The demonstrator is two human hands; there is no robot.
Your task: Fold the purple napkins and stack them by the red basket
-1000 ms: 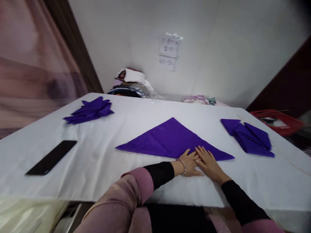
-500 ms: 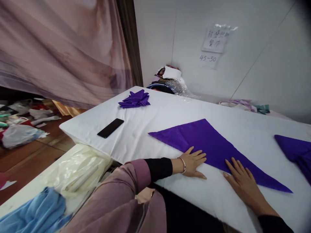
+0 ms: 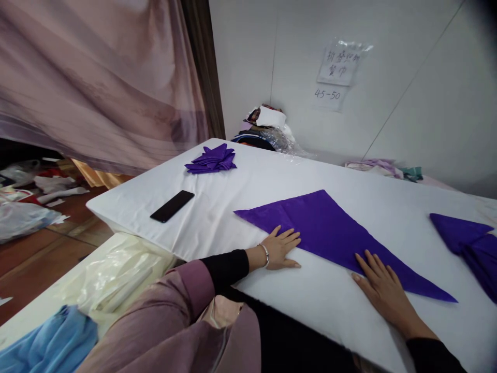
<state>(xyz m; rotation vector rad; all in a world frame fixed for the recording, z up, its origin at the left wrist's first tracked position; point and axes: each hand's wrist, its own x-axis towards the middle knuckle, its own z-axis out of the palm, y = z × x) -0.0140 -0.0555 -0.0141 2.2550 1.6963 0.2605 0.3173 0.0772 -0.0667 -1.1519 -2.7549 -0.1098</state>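
A purple cloth napkin [image 3: 330, 228] lies folded into a flat triangle on the white-covered table [image 3: 272, 176], its long folded side toward me. My left hand [image 3: 278, 249] rests flat with fingers spread on the near edge, left of the middle. It wears a silver bangle. Farther right along the same edge, my right hand [image 3: 382, 285] also lies flat, fingertips on the cloth. Neither hand grips anything.
A bundle of folded purple cloth [image 3: 213, 159] sits at the table's far left, with a black phone [image 3: 172, 206] nearer me. More purple cloth [image 3: 464, 238] lies at the right. Clear plastic [image 3: 116, 280] and blue fabric [image 3: 50, 336] rest on a surface at lower left.
My left hand has slid left along the near edge of the triangle. My right hand stays nearly in place on the cloth. The whole view has shifted slightly.
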